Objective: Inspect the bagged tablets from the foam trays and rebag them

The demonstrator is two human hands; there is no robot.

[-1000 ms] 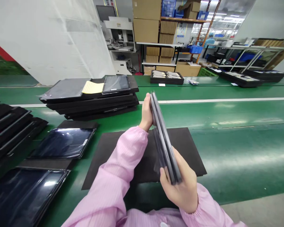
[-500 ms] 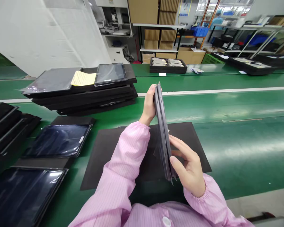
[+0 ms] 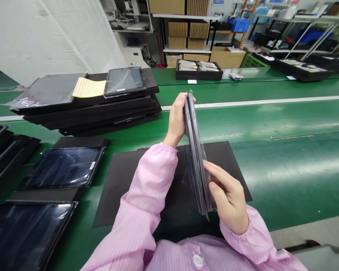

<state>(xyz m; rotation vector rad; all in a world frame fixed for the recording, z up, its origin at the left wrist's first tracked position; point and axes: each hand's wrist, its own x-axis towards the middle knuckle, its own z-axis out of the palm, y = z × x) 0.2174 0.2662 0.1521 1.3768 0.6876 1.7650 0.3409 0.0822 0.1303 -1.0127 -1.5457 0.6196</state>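
Note:
Two grey tablets stand on edge, faces together, above a black foam sheet. Near their far end, my left hand is closed round them, its fingertips curling over the top. On the right side, my right hand has thumb and forefinger at a clear plastic film, which stands slightly off the right tablet. Its other fingers are partly hidden behind the thumb. More clear film hangs at the left tablet's side.
Tablets in clear film lie on black foam at the left. A stack of black foam trays behind carries a tablet and a yellow sticker sheet. A black tray of small parts stands across the green bench.
My right thumb has moved slightly right, off the tablet's edge, and more clear film shows beside the right tablet. My left hand keeps its hold. The view has tilted down a little.

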